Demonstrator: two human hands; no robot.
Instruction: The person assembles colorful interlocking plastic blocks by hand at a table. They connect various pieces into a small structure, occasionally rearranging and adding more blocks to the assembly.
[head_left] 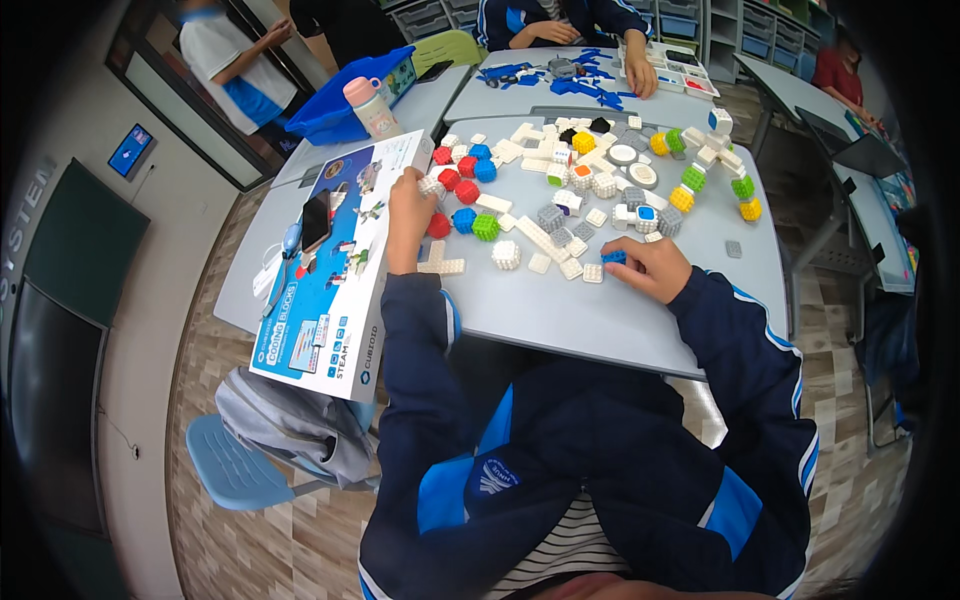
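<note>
My left hand is at the left of the table, beside the box edge, with its fingertips closed around a white studded block. Red blocks lie just to its right, with blue and green ones close by. Farther right, my right hand rests low over the tabletop, pinching a small blue block between thumb and fingers. White flat square pieces and a white cube lie to the left of that hand. Grey cubes sit a little beyond.
A large flat blocks box bears a phone at the left. Behind it stand a pink-lidded bottle and a blue bin. A jointed white, green and yellow assembly is at right. Another person's hand is across the table.
</note>
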